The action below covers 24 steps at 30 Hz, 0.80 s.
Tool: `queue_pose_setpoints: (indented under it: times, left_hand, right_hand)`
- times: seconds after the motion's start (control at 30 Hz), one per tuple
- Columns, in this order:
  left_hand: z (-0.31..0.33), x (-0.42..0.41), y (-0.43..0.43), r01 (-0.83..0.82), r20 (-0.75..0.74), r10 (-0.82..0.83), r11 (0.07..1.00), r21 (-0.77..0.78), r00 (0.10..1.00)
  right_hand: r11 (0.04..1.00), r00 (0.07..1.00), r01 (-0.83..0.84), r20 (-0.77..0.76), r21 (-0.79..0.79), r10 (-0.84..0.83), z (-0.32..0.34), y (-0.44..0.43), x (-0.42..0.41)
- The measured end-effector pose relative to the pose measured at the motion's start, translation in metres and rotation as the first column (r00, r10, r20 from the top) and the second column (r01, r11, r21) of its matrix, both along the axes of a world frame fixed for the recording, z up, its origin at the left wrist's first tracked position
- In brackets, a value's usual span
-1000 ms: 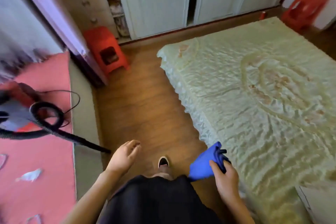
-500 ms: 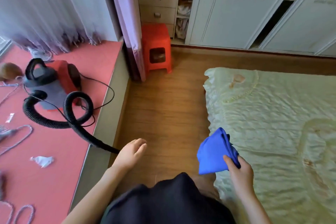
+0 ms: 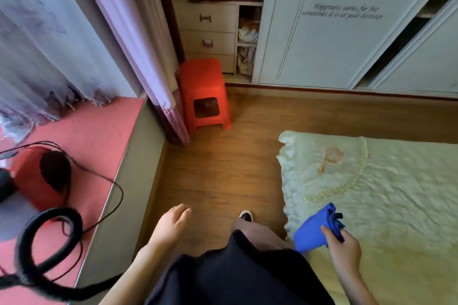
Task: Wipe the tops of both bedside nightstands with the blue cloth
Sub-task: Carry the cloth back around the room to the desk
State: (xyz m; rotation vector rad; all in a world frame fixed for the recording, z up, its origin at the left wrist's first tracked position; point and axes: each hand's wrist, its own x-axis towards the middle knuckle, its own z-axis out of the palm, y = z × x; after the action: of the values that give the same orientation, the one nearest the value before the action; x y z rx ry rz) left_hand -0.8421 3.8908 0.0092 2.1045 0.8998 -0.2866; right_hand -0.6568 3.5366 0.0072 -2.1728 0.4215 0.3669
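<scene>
A wood floor [image 3: 223,176] is seen running from near to far. A bed [image 3: 386,195] with a pale green cover is located at right. A raised red platform [image 3: 81,146] lies at left, bearing a vacuum [image 3: 37,178] and its black hose [image 3: 49,238]. A white wardrobe [image 3: 334,32] stands at far right. A red stool [image 3: 204,94] is placed at far centre, beside a curtain [image 3: 138,39]. The blue cloth [image 3: 314,229] is gripped in the closed right hand [image 3: 344,247] over the bed's near left edge. The left hand [image 3: 171,225] is held open, empty, above the floor. No nightstand is in view.
</scene>
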Motion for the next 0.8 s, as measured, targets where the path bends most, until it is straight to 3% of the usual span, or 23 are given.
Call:
queue_pose_setpoints:
  times: [0.4, 0.6, 0.8]
  left_hand:
    - [-0.007, 0.163, 0.119, -0.271, -0.094, 0.276, 0.961, 0.064, 0.957]
    - [-0.014, 0.335, 0.21, -0.141, -0.053, 0.141, 0.99, -0.002, 0.989]
    - [0.017, 0.541, 0.268, 0.048, 0.009, -0.047, 0.994, -0.096, 0.999]
  right_hand:
    - [0.922, 0.981, -0.194, 0.051, 0.335, 0.188, 0.038, 0.22, 0.282]
    - [0.947, 0.98, -0.188, 0.108, 0.261, 0.165, 0.034, 0.278, 0.402]
    - [0.959, 0.994, 0.1, 0.027, 0.266, -0.111, 0.055, 0.266, 0.484]
